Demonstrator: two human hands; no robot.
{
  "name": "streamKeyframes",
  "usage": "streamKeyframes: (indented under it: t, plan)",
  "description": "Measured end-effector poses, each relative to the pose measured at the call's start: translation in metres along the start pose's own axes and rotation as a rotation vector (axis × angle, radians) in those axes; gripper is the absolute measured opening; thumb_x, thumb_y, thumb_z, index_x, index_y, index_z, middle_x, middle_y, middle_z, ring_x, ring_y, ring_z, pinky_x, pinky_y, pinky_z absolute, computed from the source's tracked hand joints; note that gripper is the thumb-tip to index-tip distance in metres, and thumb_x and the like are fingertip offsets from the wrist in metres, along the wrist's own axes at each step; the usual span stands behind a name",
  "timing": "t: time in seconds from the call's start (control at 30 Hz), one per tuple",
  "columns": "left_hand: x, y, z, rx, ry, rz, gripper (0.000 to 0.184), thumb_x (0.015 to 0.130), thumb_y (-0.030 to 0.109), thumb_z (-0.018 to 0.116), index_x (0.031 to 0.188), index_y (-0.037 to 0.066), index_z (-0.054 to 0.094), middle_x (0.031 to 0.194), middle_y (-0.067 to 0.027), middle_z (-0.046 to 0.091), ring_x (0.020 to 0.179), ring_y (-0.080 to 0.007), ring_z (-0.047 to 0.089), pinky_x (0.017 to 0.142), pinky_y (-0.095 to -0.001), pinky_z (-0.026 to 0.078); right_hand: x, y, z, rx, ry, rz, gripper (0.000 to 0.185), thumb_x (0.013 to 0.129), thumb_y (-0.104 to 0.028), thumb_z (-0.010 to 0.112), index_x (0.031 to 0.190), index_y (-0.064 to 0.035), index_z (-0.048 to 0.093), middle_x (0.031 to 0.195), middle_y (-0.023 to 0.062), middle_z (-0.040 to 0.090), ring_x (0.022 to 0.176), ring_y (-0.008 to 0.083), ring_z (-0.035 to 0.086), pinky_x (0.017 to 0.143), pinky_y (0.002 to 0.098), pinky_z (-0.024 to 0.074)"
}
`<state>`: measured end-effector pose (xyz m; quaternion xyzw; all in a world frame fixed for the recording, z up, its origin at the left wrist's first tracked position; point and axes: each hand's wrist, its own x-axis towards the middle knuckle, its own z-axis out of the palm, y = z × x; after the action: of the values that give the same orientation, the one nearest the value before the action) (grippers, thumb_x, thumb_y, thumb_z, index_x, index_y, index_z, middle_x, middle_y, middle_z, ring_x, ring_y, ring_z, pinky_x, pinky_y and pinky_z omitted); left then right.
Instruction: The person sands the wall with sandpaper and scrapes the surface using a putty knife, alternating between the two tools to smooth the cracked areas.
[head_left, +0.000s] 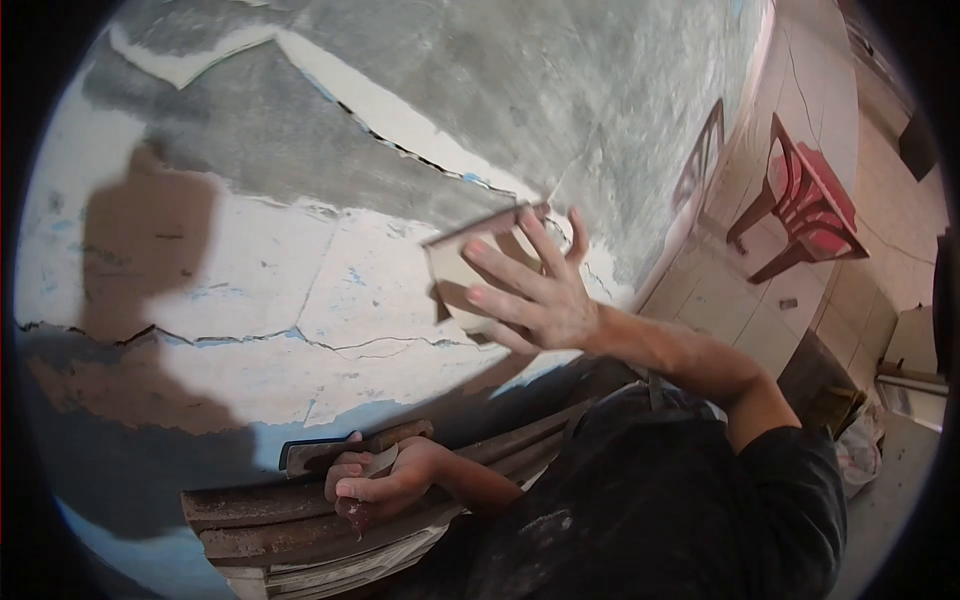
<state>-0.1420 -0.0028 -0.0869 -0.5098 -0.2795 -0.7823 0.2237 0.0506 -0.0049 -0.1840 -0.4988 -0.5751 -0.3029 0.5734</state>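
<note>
My right hand (545, 295) presses a flat, pale rectangular putty scraper (455, 265) with a dark upper edge against the wall (390, 270). Its fingers are spread over the plate. Lower down, my left hand (385, 480) is closed around a putty knife (330, 455) with a broad blade and a worn wooden handle. A small pale flat piece also shows in that palm; what it is I cannot tell. Reddish smears mark the left hand's fingers. Grey and white filler covers the wall, with light blue paint below and jagged cracks running across it.
Brown ridged slats (270, 520), seemingly a chair, stand below my left hand. A red plastic chair (810, 205) is on the tiled floor (715, 285) at the right. A whitish bag (858, 455) lies at the far right. Shadows fall on the wall.
</note>
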Motion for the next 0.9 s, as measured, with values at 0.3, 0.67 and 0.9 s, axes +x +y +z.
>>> streamKeyframes:
  t: [0.3, 0.67, 0.9]
  plan:
    - [0.001, 0.005, 0.001, 0.023, -0.018, -0.044, 0.038, 0.094, 0.022, 0.041, 0.06, 0.007, 0.033, 0.06, -0.0026, 0.037, 0.05, -0.0127, 0.041, 0.042, -0.0238, 0.043, 0.037, -0.003, -0.006, 0.127, -0.006, -0.034, 0.082, 0.077, -0.056, 0.065, 0.145, -0.0253, 0.031, 0.145, 0.0097, 0.039, 0.138, 0.0442, 0.02, 0.107, 0.0619, -0.0036]
    - [-0.004, -0.002, -0.006, -0.004, -0.021, -0.059, 0.033, 0.094, 0.018, 0.038, 0.065, 0.004, 0.033, 0.07, -0.0063, 0.04, 0.056, -0.0145, 0.044, 0.047, -0.0252, 0.049, 0.01, 0.0, 0.005, 0.068, -0.056, -0.095, 0.089, 0.081, -0.05, 0.061, 0.149, -0.0146, 0.016, 0.147, 0.0209, 0.031, 0.137, 0.0509, 0.014, 0.106, 0.0648, -0.0015]
    - [-0.008, -0.012, -0.02, 0.047, -0.062, -0.05, 0.032, 0.095, 0.017, 0.035, 0.066, 0.003, 0.033, 0.071, -0.0069, 0.041, 0.056, -0.0149, 0.045, 0.048, -0.0259, 0.05, 0.036, 0.0, 0.008, 0.151, 0.04, -0.061, 0.087, 0.078, -0.047, 0.065, 0.147, -0.0145, 0.023, 0.144, 0.017, 0.038, 0.138, 0.0475, 0.014, 0.105, 0.0652, -0.0043]
